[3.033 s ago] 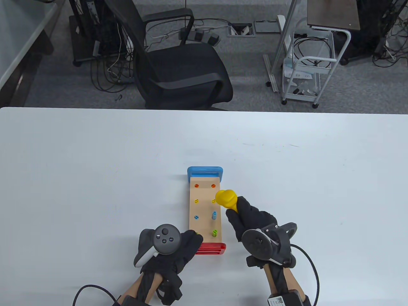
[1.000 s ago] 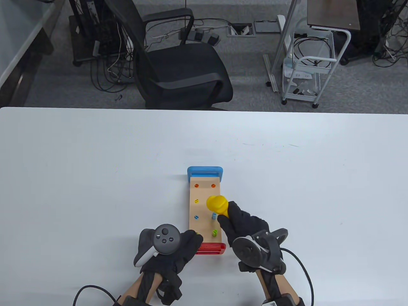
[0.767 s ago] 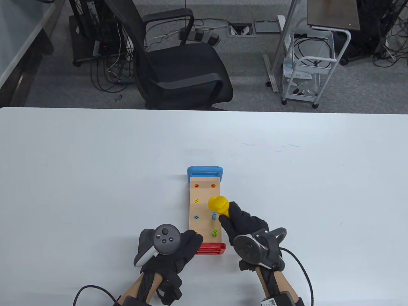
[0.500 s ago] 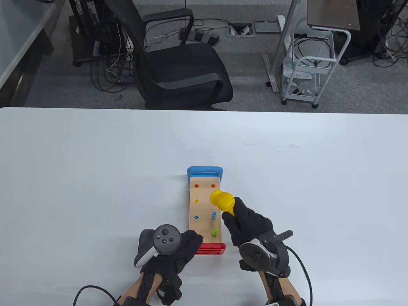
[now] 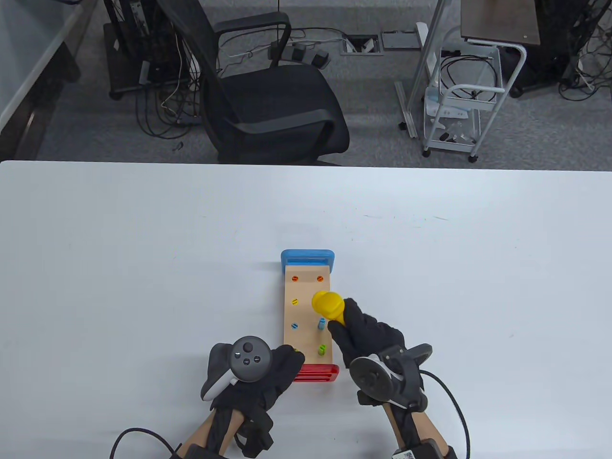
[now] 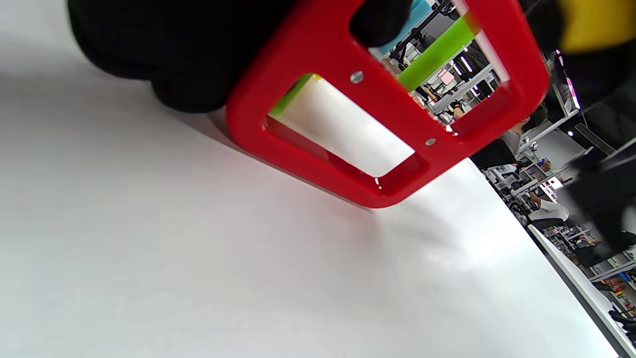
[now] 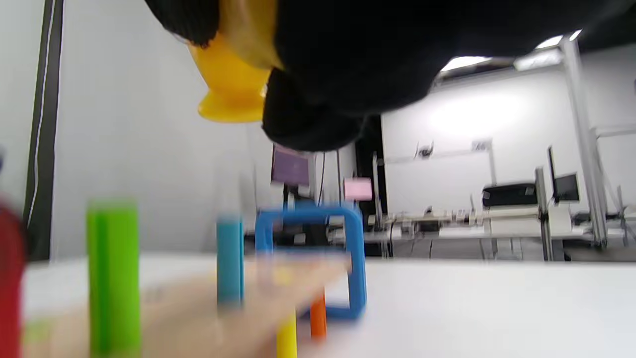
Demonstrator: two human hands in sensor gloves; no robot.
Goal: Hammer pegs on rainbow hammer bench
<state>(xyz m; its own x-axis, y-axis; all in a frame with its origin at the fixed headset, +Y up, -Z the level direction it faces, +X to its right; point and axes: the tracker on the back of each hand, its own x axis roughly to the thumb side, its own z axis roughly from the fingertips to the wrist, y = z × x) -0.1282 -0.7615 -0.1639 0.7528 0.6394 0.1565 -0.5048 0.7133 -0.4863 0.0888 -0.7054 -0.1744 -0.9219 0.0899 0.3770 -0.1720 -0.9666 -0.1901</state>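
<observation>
Near the front edge of the white table [image 5: 143, 248], roughly midway across, I log the rainbow hammer bench [image 5: 306, 315]: a pale wooden deck lying lengthwise away from me, its blue end frame [image 5: 307, 258] at the far end and its red end frame [image 5: 316, 372] at the near end. On the bench deck, far row: two orange pegs [image 5: 295, 278] sunk about flush. Next row toward me: a yellow peg [image 5: 295, 301] on the left, also about flush; its right-hand partner is hidden under the hammer head. Third row: a blue peg flush on the left, and a blue peg [image 5: 322, 323] standing proud on the right. Nearest row: a green peg [image 5: 322, 350] standing proud on the right; the left one is mostly covered by my left hand. My left hand [image 5: 258, 377] rests at the bench's near left corner, fingers curled against the red end frame; the left wrist view shows dark fingers [image 6: 164, 54] wrapped over the red frame's upper edge. My right hand [image 5: 368, 337], just right of the bench, is clenched around the handle of the yellow hammer [image 5: 329, 306], whose head hangs above the bench's right column, over the raised blue peg and not touching it in the right wrist view.
</observation>
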